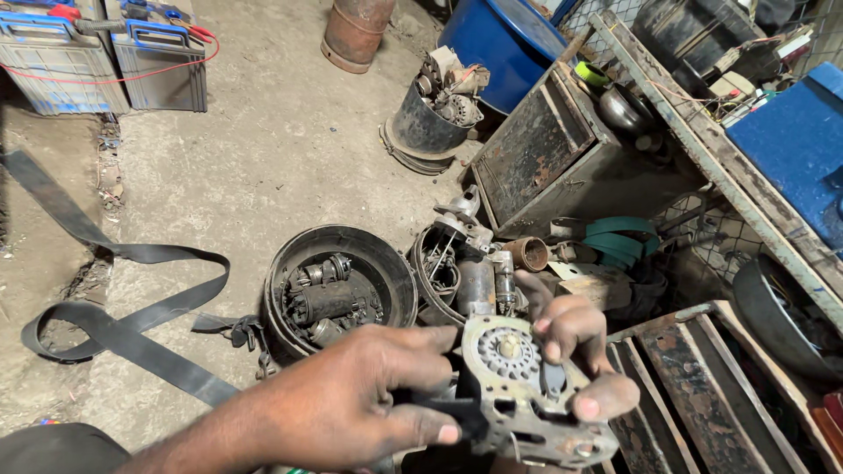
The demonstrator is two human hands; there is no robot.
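On dirt floor [290, 132], long black strap [132, 333] lies in loops at left. Beside it, round black tub [386, 263] full of rusty motor parts. Near bottom middle, grey metal motor part [527, 395] held up above floor. Left hand [351, 404] pinches black tool [439, 408] against part's left side. Right hand [575, 338] grips part, fingers curled over far edge.

Black strap [132, 333], round parts tub [338, 285], blue drum [505, 35], rusty metal box [536, 154].
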